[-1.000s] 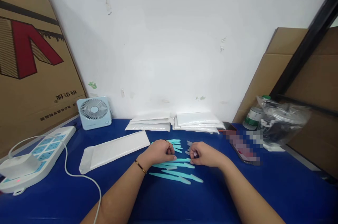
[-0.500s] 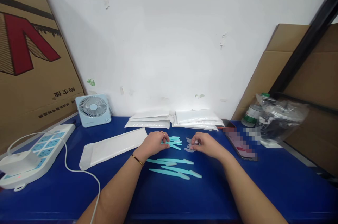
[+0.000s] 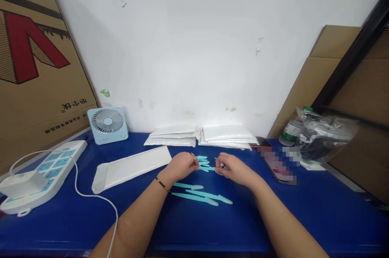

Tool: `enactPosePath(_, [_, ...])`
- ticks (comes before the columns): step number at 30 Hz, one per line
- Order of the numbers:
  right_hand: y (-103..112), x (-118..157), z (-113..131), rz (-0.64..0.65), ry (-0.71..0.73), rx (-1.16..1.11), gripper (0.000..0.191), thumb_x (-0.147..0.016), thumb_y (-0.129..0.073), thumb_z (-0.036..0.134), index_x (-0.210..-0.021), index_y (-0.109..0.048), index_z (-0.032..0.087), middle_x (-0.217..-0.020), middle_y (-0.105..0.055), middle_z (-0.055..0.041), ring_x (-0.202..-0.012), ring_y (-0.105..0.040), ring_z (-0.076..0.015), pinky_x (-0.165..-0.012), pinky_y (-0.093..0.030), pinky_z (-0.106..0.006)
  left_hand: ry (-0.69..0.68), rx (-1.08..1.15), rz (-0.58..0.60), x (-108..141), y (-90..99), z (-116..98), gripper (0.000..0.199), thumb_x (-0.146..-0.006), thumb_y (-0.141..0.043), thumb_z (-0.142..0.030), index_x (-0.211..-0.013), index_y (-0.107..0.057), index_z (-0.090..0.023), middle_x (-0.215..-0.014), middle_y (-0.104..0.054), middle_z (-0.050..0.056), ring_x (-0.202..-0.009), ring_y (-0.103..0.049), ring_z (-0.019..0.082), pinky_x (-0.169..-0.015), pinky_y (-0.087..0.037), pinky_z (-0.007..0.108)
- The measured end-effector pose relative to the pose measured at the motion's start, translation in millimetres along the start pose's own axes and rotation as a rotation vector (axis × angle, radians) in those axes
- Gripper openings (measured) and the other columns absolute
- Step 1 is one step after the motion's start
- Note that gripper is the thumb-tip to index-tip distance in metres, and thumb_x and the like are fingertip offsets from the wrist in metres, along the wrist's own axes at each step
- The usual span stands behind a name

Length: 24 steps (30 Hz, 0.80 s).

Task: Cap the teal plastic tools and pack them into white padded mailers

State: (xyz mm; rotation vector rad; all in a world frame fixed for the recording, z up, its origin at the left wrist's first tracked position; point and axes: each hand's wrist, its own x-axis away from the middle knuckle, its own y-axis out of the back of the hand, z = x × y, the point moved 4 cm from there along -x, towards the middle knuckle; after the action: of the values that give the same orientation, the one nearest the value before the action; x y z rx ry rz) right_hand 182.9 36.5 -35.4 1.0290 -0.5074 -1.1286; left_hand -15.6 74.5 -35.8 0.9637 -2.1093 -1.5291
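My left hand point(image 3: 184, 166) is closed in a pinch on the handle of a turquoise eyebrow razor point(image 3: 210, 168), which points to the right. At that razor's tip, my right hand point(image 3: 231, 168) has its fingers pinched together. Whether a clear cover sits between those fingers is hidden. Just beyond my left fingertips lies a group of turquoise eyebrow razors point(image 3: 203, 159), partly covered by the hand. Small clear pieces point(image 3: 216, 159) lie mostly hidden behind my right fingers. Closer to me, three more eyebrow razors point(image 3: 194, 198) rest on the blue table point(image 3: 237, 229).
A white padded envelope point(image 3: 133, 168) lies to the left, with stacked white envelopes point(image 3: 227, 133) along the wall. A fan point(image 3: 107, 125) and a power strip point(image 3: 60, 164) with a cable stand left. On the right are a phone point(image 3: 278, 168), a bottle point(image 3: 290, 132) and a plastic-wrapped item point(image 3: 322, 140).
One razor from the near group has been picked up and is now between my hands. My left hand has shifted slightly right, and my right hand has come to the razor's tip.
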Motion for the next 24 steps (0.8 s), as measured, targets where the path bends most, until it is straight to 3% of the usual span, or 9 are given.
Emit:
enactPosePath(5, [14,-1,-21,-0.173,-0.103,0.001,0.011,-0.079,-0.056,0.026,-0.081,-0.064,0.019,-0.084,-0.06,-0.0037,-0.071,-0.054,-0.016,-0.064,-0.039,-0.027,0.114,0.05,-0.026,8,15.0,18,0.026,-0.075,-0.061,-0.035,-0.097,-0.066,-0.023,-0.09,-0.067,0.002,-0.079,-0.059,0.017,-0.063,-0.038,0.024])
enactPosePath(8, [18,0,-24,-0.217,-0.12,-0.008,0.015,-0.08,-0.055,0.029,-0.079,-0.065,0.019,-0.08,-0.061,-0.0035,-0.067,-0.053,-0.0158,-0.062,-0.039,-0.027,0.119,0.072,0.174,18,15.9,22,0.034,-0.059,-0.073,-0.037,-0.091,-0.068,-0.025,-0.083,-0.066,-0.001,-0.07,-0.058,0.015,-0.055,-0.035,0.022])
enactPosePath(10, [19,1,-21,-0.224,-0.106,-0.022,0.016,-0.081,-0.053,0.028,-0.077,-0.065,0.019,-0.078,-0.061,-0.0033,-0.065,-0.052,-0.0152,-0.06,-0.038,-0.027,0.136,0.079,0.331,24,13.9,21,0.026,-0.054,-0.074,-0.033,-0.078,-0.07,-0.024,-0.074,-0.066,-0.002,-0.062,-0.056,0.013,-0.051,-0.034,0.022])
enactPosePath(12, [17,1,-16,-0.209,-0.088,-0.051,0.017,-0.081,-0.053,0.029,-0.077,-0.066,0.019,-0.078,-0.061,-0.0035,-0.065,-0.052,-0.0148,-0.059,-0.038,-0.026,0.17,0.078,0.392,28,13.0,19,0.015,-0.056,-0.072,-0.029,-0.071,-0.071,-0.023,-0.068,-0.066,-0.002,-0.058,-0.056,0.013,-0.049,-0.033,0.022])
enactPosePath(19, [-7,-1,17,-0.008,-0.027,-0.224,0.027,-0.079,-0.06,0.042,-0.092,-0.069,0.021,-0.076,-0.065,-0.0023,-0.063,-0.054,-0.0138,-0.058,-0.04,-0.024,0.099,0.003,0.153,15,9.5,-2,0.012,-0.072,-0.062,-0.032,-0.076,-0.068,-0.022,-0.076,-0.068,0.001,-0.067,-0.058,0.015,-0.053,-0.033,0.023])
enactPosePath(24, [-13,-5,2,-0.008,-0.097,-0.353,0.029,-0.081,-0.056,0.044,-0.085,-0.069,0.018,-0.063,-0.061,-0.0008,-0.054,-0.051,-0.0122,-0.05,-0.036,-0.022,0.104,-0.084,0.067,8,11.5,-1,0.012,-0.078,-0.058,-0.03,-0.077,-0.066,-0.021,-0.08,-0.068,0.002,-0.075,-0.06,0.017,-0.06,-0.037,0.024])
